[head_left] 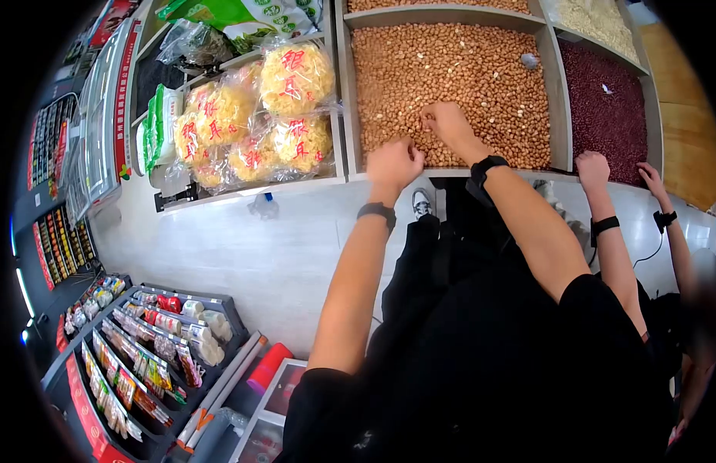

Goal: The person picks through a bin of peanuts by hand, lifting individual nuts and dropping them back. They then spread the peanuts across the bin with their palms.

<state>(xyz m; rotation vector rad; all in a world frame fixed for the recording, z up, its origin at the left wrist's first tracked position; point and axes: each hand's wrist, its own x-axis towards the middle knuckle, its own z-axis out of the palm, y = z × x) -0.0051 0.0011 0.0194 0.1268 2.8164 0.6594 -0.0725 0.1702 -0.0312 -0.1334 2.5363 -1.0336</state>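
Observation:
Reddish-brown peanuts (481, 77) fill a large wooden bin in front of me. Over the near part of this bin is my right hand (449, 127), its fingers curled together at the peanuts' surface. What those fingertips pinch, if anything, is too small to make out. My left hand (395, 163) is closed at the bin's front edge, lower and to the left. Its curled fingers and thumb hide whatever may be between them. A small pale clump (530, 60) lies on the peanuts at the far right.
Bagged dried white fungus (296, 77) fills the bin on the left. Dark red beans (604, 108) fill the bin on the right, where another person's hands (593, 170) rest at the edge. A goods rack (142, 347) stands lower left.

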